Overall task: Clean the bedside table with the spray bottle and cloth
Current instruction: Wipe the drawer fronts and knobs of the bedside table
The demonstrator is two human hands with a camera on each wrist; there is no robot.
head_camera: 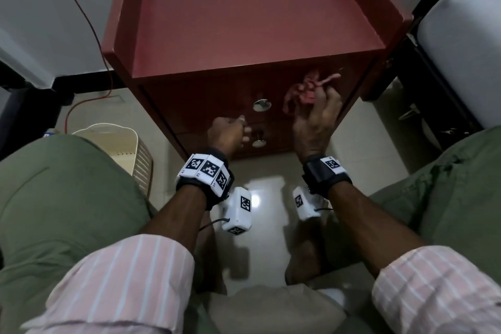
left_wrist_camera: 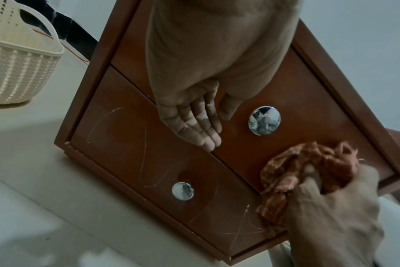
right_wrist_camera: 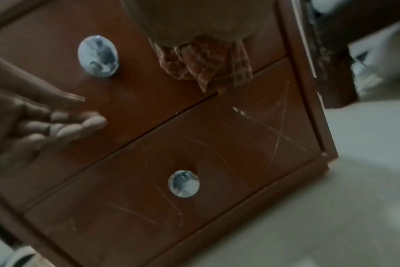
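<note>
In the middle of the head view, the right hand (head_camera: pixel 315 116) holds a bunched reddish checked cloth (head_camera: pixel 303 89) tight in its grip and presses it on the front of the red-brown wooden bedside table (head_camera: pixel 244 22). The cloth sits on the upper drawer (left_wrist_camera: pixel 297 112), to the right of the upper round shiny metal knob (left_wrist_camera: pixel 264 120) and just above the dark gap over the lower drawer (right_wrist_camera: pixel 194 153).

The left hand (left_wrist_camera: pixel 194 115) holds nothing. Its fingers are straight and relaxed, close to the upper drawer front, left of the knob. I cannot tell if the fingers really touch the wood, as the pictures are dim. No spray bottle shows in any view.

I think the step now is wiping the drawer fronts. To do it well, keep the cloth flat and wipe in long side-to-side strokes. Go round the knob, not over it, so the cloth does not catch. A loose corner hangs down near the gap and could snag there.

The lower drawer has thin pale curved marks that look like scratches, so rubbing may not lift them.

There is free room on the drawer front to the left. On the right the cloth is near the raised side frame. A cream woven plastic basket (left_wrist_camera: pixel 18 72) stands on the pale floor (right_wrist_camera: pixel 331 216) at the upper left of the left wrist view, well apart.
</note>
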